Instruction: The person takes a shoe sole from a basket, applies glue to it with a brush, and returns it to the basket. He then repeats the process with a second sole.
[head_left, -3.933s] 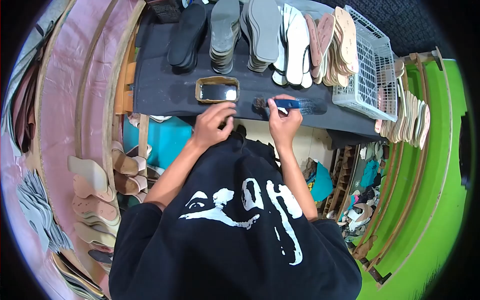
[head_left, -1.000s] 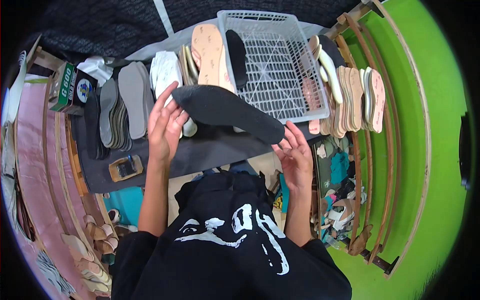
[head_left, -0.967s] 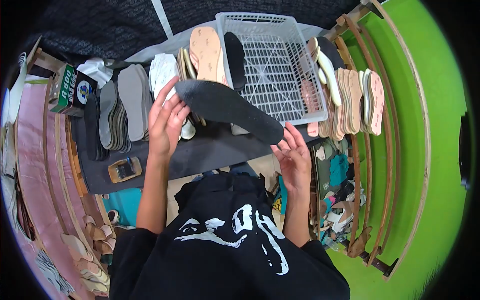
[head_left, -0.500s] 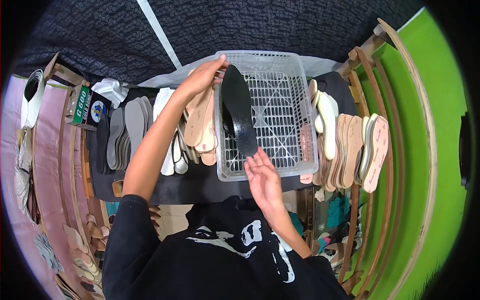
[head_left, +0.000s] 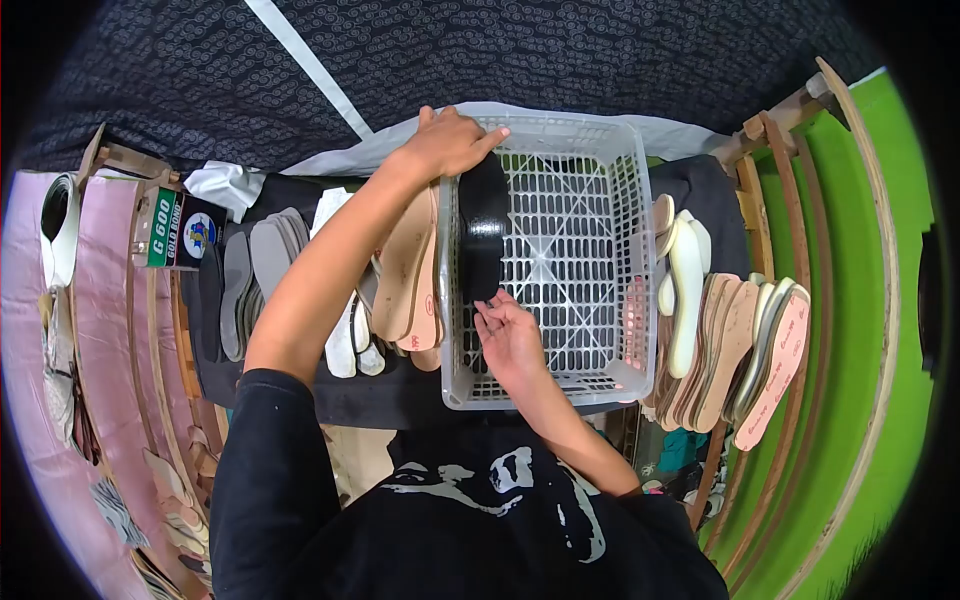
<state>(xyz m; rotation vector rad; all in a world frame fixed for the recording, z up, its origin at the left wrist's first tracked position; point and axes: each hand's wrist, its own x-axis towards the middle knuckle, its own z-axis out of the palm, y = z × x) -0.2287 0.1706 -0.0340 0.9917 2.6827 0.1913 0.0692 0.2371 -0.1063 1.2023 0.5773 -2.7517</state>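
A black shoe insole [head_left: 482, 225] stands lengthwise along the left inner side of a clear plastic basket [head_left: 641, 270]. My left hand [head_left: 455, 143] closes over its far end at the basket's left rim, with the thumb reaching right; some of its fingers are hidden. At the insole's near end, the fingertips of my right hand [head_left: 512, 340] are drawn together on the edge, palm turned up inside the basket. White grid flooring shows to the right of the insole.
Left of the basket are tan insoles [head_left: 405, 280], grey insoles [head_left: 270, 250] and a G 600 box [head_left: 180, 228]. On the right stand stacked beige insoles [head_left: 715, 350], cream ones [head_left: 686, 300] and pink printed insoles [head_left: 778, 370]. Wooden racks [head_left: 785, 190] flank both sides.
The black insole has gone down into the basket along its left side. My left hand has turned over its far end, and the right hand has moved in over the basket.
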